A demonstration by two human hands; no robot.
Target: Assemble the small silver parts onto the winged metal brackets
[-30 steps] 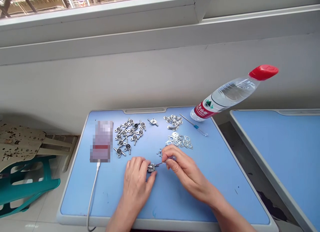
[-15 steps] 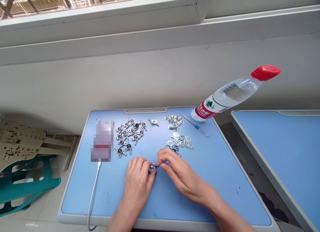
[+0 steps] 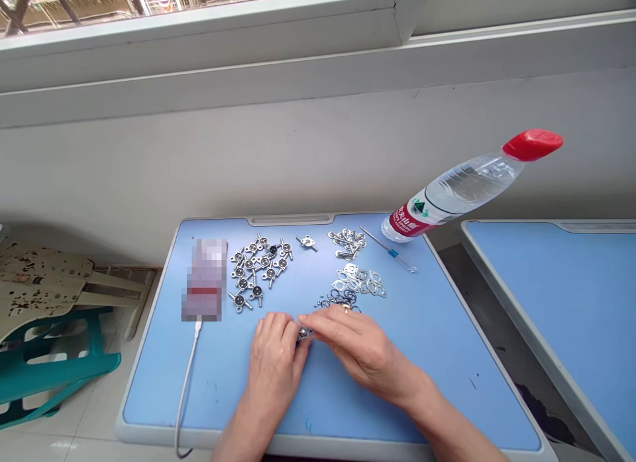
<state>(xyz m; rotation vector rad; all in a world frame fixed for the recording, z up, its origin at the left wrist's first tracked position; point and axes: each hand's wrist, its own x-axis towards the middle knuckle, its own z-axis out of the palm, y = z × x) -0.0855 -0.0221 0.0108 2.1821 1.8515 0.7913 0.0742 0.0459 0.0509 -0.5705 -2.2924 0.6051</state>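
My left hand (image 3: 274, 362) rests on the blue desk (image 3: 407, 356) and pinches a small round metal part (image 3: 303, 333) between thumb and fingers. My right hand (image 3: 352, 346) lies over the same part from the right, fingers closed and pressed against it; the small tool it held a second ago is hidden under the fingers. Just behind the hands lie small dark rings (image 3: 338, 299), flat metal plates (image 3: 360, 280) and a heap of assembled metal pieces (image 3: 256, 266).
A phone (image 3: 205, 280) with a white cable (image 3: 186, 382) lies at the left of the desk. A tilted water bottle with a red cap (image 3: 462, 187) and a blue-handled screwdriver (image 3: 390, 251) are at the back right. A second blue desk (image 3: 571, 296) stands right, a teal stool (image 3: 54, 369) left.
My right hand has slid left and lowered onto the metal part, covering the thin tool that showed between the hands. The left hand has stayed put.
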